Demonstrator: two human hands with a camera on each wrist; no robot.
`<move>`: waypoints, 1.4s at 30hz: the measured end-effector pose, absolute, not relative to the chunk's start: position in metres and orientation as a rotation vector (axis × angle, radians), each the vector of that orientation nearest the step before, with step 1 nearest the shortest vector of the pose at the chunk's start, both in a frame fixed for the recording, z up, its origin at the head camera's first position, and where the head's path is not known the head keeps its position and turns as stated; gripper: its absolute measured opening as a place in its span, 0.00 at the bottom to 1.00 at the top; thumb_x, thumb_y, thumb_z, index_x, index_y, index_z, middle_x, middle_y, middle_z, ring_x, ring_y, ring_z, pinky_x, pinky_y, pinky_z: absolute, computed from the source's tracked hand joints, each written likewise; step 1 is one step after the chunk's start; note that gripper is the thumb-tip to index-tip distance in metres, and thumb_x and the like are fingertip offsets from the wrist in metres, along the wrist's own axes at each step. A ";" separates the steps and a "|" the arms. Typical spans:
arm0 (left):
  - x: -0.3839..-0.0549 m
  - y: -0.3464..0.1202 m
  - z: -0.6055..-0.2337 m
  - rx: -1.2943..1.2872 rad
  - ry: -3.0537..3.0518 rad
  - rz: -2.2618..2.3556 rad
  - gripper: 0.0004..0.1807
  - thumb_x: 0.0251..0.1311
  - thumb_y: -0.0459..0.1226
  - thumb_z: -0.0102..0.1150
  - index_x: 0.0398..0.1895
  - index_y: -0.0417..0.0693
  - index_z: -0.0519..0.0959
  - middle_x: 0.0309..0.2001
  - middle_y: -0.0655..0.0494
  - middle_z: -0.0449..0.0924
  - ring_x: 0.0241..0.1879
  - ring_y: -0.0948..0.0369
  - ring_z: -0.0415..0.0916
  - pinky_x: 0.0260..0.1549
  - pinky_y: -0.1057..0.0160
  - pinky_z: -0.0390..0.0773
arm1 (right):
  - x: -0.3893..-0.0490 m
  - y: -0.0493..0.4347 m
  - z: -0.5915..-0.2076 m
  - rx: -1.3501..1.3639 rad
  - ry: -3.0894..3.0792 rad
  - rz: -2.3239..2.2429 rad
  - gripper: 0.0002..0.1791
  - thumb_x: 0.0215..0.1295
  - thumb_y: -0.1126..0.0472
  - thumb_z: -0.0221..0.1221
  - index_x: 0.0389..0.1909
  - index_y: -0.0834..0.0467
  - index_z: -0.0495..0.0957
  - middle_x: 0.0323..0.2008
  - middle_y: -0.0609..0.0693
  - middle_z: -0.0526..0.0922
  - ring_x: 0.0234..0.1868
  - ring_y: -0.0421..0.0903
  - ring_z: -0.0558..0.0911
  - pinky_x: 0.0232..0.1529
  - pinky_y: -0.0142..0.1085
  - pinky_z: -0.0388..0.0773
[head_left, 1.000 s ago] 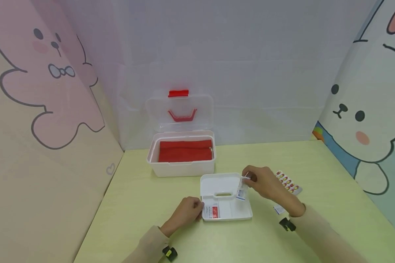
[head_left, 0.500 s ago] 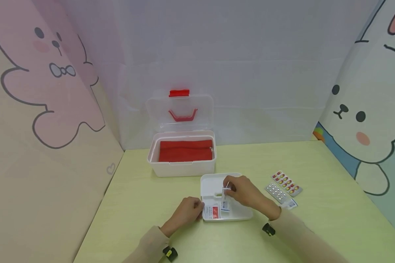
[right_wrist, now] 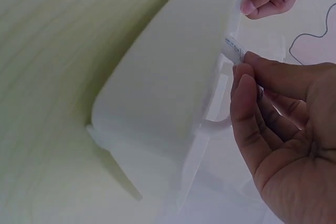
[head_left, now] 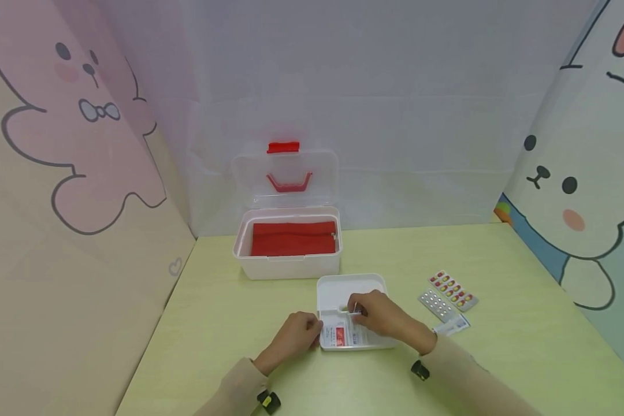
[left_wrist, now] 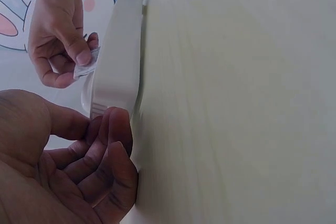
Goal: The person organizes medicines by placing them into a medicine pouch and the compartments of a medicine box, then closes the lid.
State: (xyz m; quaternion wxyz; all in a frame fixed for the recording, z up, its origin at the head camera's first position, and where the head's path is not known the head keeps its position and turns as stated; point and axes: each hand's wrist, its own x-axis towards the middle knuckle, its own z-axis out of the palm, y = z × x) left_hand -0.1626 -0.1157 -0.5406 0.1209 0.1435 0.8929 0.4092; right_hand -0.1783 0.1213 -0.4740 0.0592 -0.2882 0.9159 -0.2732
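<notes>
A small white plastic case [head_left: 338, 289] lies with its lid folded back on the table. My left hand [head_left: 297, 332] holds the case's left edge, thumb and fingertips pinching its corner in the left wrist view. Over the tray my right hand [head_left: 382, 315] pinches the upper end of a small clear sachet with blue print [head_left: 357, 335]. The sachet's lower end reaches down into the tray, beside a red-and-white packet [head_left: 338, 335] in the left compartment. In the right wrist view, thumb and index finger grip the sachet [right_wrist: 232, 50] right at the case's rim.
Behind the case stands a larger white box [head_left: 291, 267], its clear lid [head_left: 317, 167] raised, with a red pouch [head_left: 293, 240] inside. To the right lie a red-and-yellow capsule blister pack [head_left: 452, 290], a silver tablet blister pack [head_left: 437, 304] and another small sachet [head_left: 453, 325].
My right hand has carried the sachet leftward over the case, then lowered it into the tray next to the red-and-white packet. The left hand has stayed at the case's edge.
</notes>
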 end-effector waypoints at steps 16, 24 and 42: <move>-0.163 -0.116 -0.541 0.412 2.598 1.207 0.15 0.70 0.40 0.51 0.24 0.50 0.79 0.17 0.63 0.75 0.17 0.67 0.69 0.16 0.69 0.67 | -0.172 0.113 -0.484 -0.795 2.891 -0.614 0.12 0.56 0.60 0.70 0.41 0.52 0.81 0.35 0.46 0.86 0.33 0.38 0.78 0.37 0.36 0.78; -0.164 -0.116 -0.542 0.429 2.594 1.215 0.15 0.70 0.39 0.51 0.23 0.49 0.79 0.17 0.62 0.75 0.17 0.68 0.69 0.16 0.69 0.67 | -0.170 0.111 -0.482 -0.815 2.985 -0.533 0.11 0.54 0.61 0.70 0.39 0.52 0.82 0.34 0.45 0.86 0.33 0.40 0.80 0.38 0.37 0.80; -0.164 -0.116 -0.542 0.432 2.598 1.215 0.17 0.70 0.39 0.50 0.21 0.50 0.78 0.16 0.63 0.74 0.16 0.68 0.67 0.15 0.70 0.65 | -0.170 0.111 -0.489 -0.856 3.136 -0.377 0.21 0.50 0.58 0.73 0.46 0.50 0.78 0.39 0.44 0.77 0.30 0.39 0.75 0.27 0.32 0.74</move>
